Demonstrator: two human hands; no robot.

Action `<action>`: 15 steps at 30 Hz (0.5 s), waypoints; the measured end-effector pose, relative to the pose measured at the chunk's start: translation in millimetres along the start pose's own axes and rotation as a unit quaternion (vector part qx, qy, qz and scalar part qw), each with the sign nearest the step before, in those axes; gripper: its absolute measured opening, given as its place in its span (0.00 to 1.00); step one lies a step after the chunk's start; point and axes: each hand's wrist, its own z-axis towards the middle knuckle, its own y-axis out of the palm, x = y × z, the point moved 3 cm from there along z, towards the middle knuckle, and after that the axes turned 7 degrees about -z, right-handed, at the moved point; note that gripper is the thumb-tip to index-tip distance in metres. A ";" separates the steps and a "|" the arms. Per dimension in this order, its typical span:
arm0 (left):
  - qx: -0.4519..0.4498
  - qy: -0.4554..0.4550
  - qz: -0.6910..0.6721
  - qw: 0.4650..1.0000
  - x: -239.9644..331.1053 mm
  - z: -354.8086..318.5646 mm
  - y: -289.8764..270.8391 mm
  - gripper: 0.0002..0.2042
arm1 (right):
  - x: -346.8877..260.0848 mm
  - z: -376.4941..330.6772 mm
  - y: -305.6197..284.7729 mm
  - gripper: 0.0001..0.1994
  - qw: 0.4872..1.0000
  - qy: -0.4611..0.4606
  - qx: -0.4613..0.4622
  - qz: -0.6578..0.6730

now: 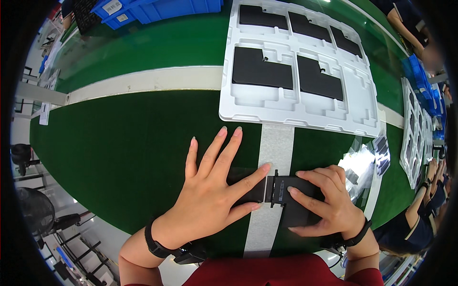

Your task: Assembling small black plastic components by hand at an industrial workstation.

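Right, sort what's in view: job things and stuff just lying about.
In the job, apparently:
- black part, right hand on it
- dark piece, under left hand
- white tray of similar parts

Probably just lying about:
- clear plastic
- blue bin

Black L-shaped piece (298,215) on the worktop (119,143)
Pale print (281,190) near its left edge; dark strip (253,194) just beside.
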 end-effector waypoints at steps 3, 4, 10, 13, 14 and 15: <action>0.001 -0.002 -0.001 1.000 -0.5 -1.1 -0.8 0.26 | -2.0 1.6 -1.3 0.29 1.000 0.003 -0.017 0.000; 0.001 -0.003 -0.004 1.000 -0.8 -1.7 -1.0 0.26 | -3.0 1.6 -1.6 0.29 1.000 0.004 -0.022 -0.005; -0.005 0.009 -0.006 1.000 0.2 -2.9 -1.0 0.28 | -9.0 1.8 -6.1 0.30 0.999 0.000 -0.040 -0.035; 0.012 0.018 -0.030 0.999 3.1 -4.6 -4.9 0.30 | -10.9 1.2 -6.3 0.30 0.998 -0.002 -0.042 -0.049; 0.014 0.021 -0.028 0.999 3.3 -5.2 -5.7 0.30 | -12.6 0.4 -6.1 0.30 0.997 -0.003 -0.044 -0.057; 0.010 0.052 -0.034 0.998 4.0 -4.9 -5.3 0.31 | -13.5 -0.1 -5.7 0.30 0.997 -0.002 -0.041 -0.060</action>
